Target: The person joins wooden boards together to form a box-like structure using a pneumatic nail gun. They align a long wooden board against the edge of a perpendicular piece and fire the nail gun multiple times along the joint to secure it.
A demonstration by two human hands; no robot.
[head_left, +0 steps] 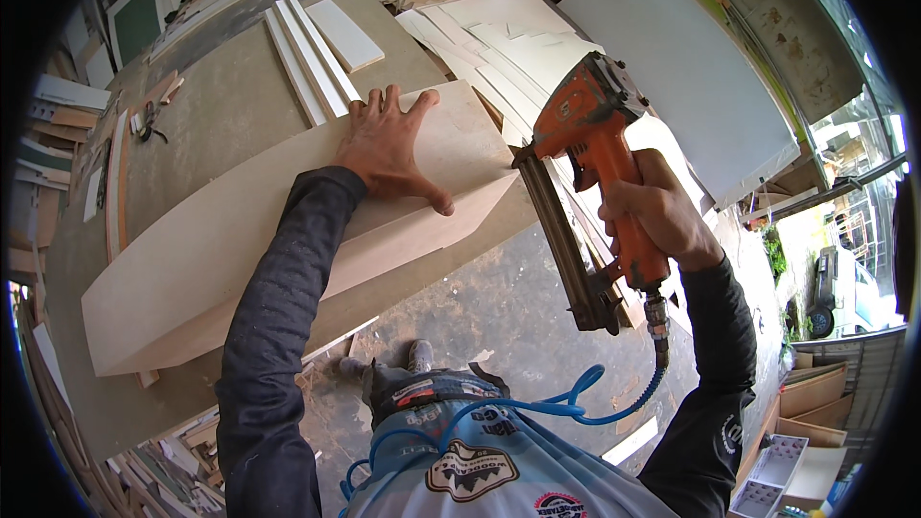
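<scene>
A long box-like wooden panel piece (221, 201) with pale faces lies across the workbench in front of me. My left hand (391, 146) rests spread on its top face near the right end, thumb reaching over the front edge. In my right hand (657, 206) is an orange pneumatic nail gun (606, 149), fingers wrapped round its handle. Its nose meets or nearly touches the right end of the wooden piece; exact contact is hard to tell. A blue coiled air hose (576, 403) runs from the handle's metal fitting across my shirt.
White strips (305, 58) and a short white board (345, 35) lie on the workbench (211, 86) beyond the piece. Pale sheets (508, 29) are stacked at the far right, beside a large white panel (681, 67). Pliers-like tool (149, 123) sits at the left. Offcuts litter the surroundings.
</scene>
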